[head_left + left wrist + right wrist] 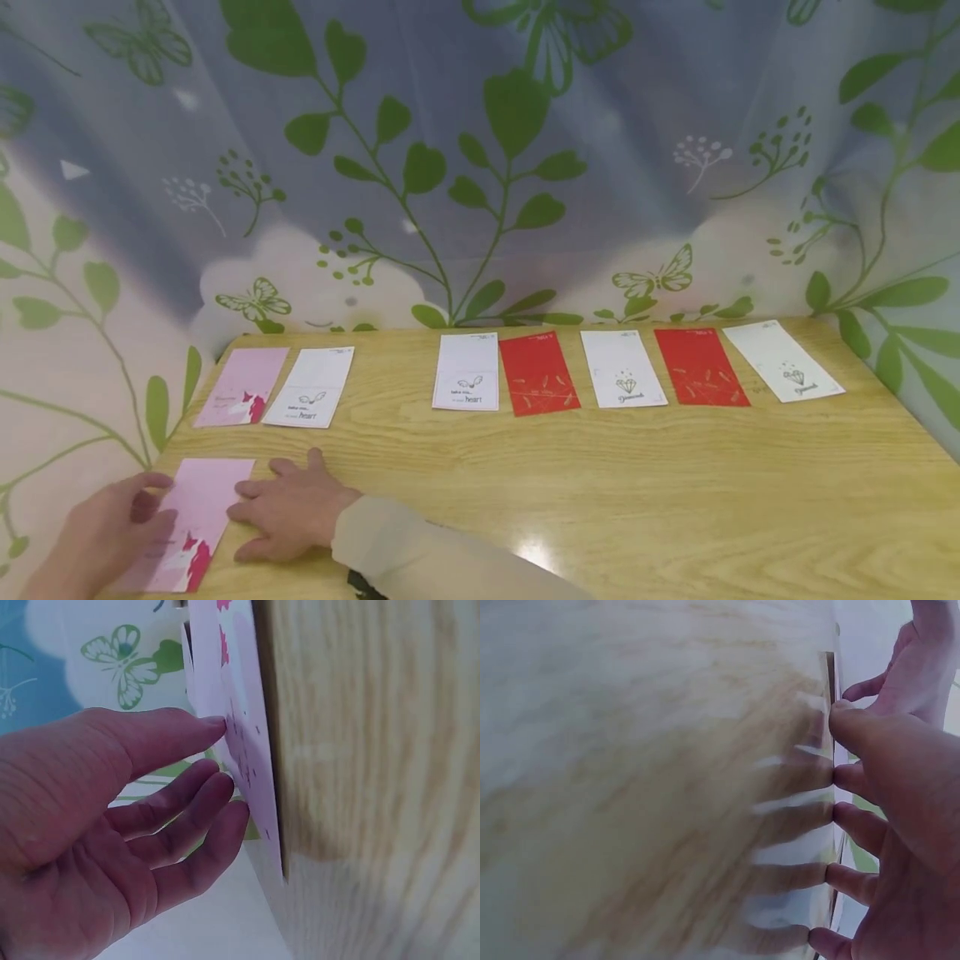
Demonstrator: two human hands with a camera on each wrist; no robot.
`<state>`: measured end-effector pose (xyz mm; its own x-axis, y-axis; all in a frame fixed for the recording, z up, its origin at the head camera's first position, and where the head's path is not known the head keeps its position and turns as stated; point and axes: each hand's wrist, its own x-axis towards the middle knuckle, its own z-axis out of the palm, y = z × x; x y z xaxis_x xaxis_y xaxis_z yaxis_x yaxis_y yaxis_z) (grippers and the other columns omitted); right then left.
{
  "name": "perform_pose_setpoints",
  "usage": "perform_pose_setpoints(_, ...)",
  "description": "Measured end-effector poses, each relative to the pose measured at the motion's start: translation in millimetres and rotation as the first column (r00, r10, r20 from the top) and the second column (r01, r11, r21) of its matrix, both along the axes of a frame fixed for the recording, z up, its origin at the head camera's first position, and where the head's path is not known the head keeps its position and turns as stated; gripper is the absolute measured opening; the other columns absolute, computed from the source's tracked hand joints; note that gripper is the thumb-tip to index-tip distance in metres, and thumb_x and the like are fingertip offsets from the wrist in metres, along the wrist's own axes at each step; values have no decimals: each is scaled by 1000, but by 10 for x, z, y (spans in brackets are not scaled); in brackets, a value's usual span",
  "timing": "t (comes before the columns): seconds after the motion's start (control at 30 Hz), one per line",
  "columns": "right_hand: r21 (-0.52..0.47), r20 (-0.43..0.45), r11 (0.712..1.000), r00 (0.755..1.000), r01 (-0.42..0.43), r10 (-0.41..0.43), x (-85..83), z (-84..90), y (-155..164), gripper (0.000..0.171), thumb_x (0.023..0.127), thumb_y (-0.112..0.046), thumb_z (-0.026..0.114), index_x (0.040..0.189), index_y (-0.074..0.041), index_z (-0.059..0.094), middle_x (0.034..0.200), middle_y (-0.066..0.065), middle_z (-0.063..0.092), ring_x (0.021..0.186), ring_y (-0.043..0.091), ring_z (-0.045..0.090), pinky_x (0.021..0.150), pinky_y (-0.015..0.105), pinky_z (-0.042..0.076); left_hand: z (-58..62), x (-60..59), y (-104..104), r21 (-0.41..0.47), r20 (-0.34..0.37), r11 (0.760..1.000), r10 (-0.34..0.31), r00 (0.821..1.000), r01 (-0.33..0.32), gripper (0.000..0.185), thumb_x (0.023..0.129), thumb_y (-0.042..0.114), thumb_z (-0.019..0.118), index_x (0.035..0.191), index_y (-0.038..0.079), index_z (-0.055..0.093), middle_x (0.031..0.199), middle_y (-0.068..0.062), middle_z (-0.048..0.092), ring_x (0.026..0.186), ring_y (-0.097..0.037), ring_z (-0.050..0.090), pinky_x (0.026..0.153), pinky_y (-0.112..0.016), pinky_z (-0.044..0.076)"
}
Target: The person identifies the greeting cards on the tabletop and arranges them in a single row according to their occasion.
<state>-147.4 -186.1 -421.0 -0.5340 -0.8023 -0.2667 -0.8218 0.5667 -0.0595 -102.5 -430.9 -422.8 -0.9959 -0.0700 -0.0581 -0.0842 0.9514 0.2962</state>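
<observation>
1. Pink envelope (191, 525) lies at the table's (600, 500) near-left corner, overhanging the edge.
2. Left hand (105, 533) touches its left side with relaxed, straight fingers; right hand (288, 508) lies flat beside it, gripping nothing.
3. One nudge left and it probably slides off.
4. Plenty of bare wood before the far row of envelopes (540, 372).

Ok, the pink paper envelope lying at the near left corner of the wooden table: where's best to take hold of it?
Probably its left long edge. The pink paper envelope lies flat, but the left wrist view shows that edge overhanging the wooden table rim, left hand fingertips already there. Pinch from the left, thumb on top. The right hand rests flat at its right edge.
</observation>
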Motion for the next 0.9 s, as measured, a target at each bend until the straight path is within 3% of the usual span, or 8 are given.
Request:
perform_pose_setpoints(0.1, 9, 5, 1000, 1000, 11, -11, 1, -2, -9, 55, 99, -72, 41, 151, -61, 29, 163, -36, 16, 156, 7, 20, 123, 51, 24, 2, 13, 14, 3, 25, 1000, 8, 1000, -8, 39, 89, 20, 77, 115, -7, 67, 93, -21, 74, 84, -34, 71, 76, -56, 55)
perform_pose_setpoints(0.27, 26, -11, 1000, 1000, 15, -14, 7, -18, 0, 57, 98, -74, 38, 152, -62, 24, 163, -38, 11, 156, 5, 17, 123, 49, 24, -17, 7, 22, -4, 98, 999, 41, 994, -41, 58, 89, 38, 78, 120, -9, 65, 98, -23, 72, 87, -33, 70, 76, -55, 55)
perform_pose_setpoints(0.67, -9, 73, 1000, 997, 26, -26, -39, 5, 63, 64, 94, -73, 50, 152, -60, 26, 164, -36, 12, 158, 3, 12, 124, 51, 22, -12, -29, 42, -26, 101, 1000, 20, 995, -18, 53, 88, 30, 78, 120, -11, 65, 99, -26, 71, 88, -37, 70, 78, -58, 54)
perform_pose_setpoints(0.77, -52, 102, 998, 995, 28, -23, -73, -1, 98, 60, 96, -69, 53, 152, -57, 32, 163, -35, 17, 157, 2, 15, 124, 49, 22, 11, -33, 38, -20, 79, 1000, 12, 997, -11, 49, 89, 27, 76, 119, -11, 65, 98, -26, 72, 87, -36, 70, 79, -59, 54)
perform_pose_setpoints(0.9, -218, 184, 974, 983, 53, -12, -188, -36, 189, 47, 101, -55, 55, 147, -47, 49, 156, -30, 41, 150, 0, 32, 121, 43, 26, 57, -84, 64, -13, -54, 1000, -18, 998, 17, 39, 90, 21, 74, 114, -9, 67, 94, -25, 73, 82, -36, 70, 76, -57, 55)
